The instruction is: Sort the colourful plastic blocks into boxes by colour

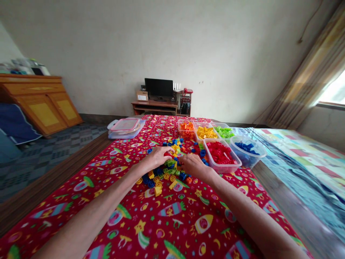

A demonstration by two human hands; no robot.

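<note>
A loose pile of small plastic bricks (172,166) in blue, yellow, green, orange and red lies on a red rocket-print cloth (167,216). My left hand (157,157) rests on the pile's left side, fingers curled over the bricks. On the pile's right side my right hand (194,166) has its fingers bent down among the bricks. What either hand grips is hidden.
Clear tubs stand beyond the pile: orange bricks (187,128), yellow bricks (206,132), green bricks (224,131), red bricks (222,153), blue bricks (246,148). Stacked lids (125,127) lie far left. A patterned mat (302,151) sits right; a wooden cabinet (43,104) stands left.
</note>
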